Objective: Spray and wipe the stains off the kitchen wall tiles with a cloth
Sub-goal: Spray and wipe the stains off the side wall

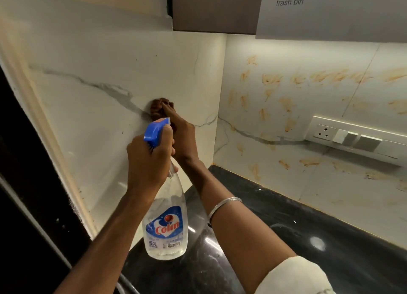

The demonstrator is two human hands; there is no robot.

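One brown cloth point(157, 109) is bunched against the left tile point(99, 122), close to the inside corner where the two walls meet and right on a grey vein in the marble pattern. The right hand point(184, 137) grips the cloth and presses it to the tile, one finger laid over the top of the wad; the other fingers are hidden behind the left hand. The left hand point(147, 161) is wrapped tight round the neck of a clear spray bottle point(165, 223), just below its blue trigger head point(155, 130), and holds it upright in the air in front of the right wrist. The bottle's nozzle points toward the wall, and its label reads "Colin". A thin layer of liquid lies at the bottom of the bottle. A silver bangle point(222, 205) circles the right forearm, and a pale sleeve point(293, 276) covers the arm near the bottom edge. Orange-brown stains point(271, 79) are smeared across the right tile point(308, 179), well apart from the cloth. A white switch panel point(356, 139) is set in that wall. Below both walls runs a glossy black counter point(308, 238). Above hang a dark cabinet point(215, 7) and a printed sheet point(330, 11).
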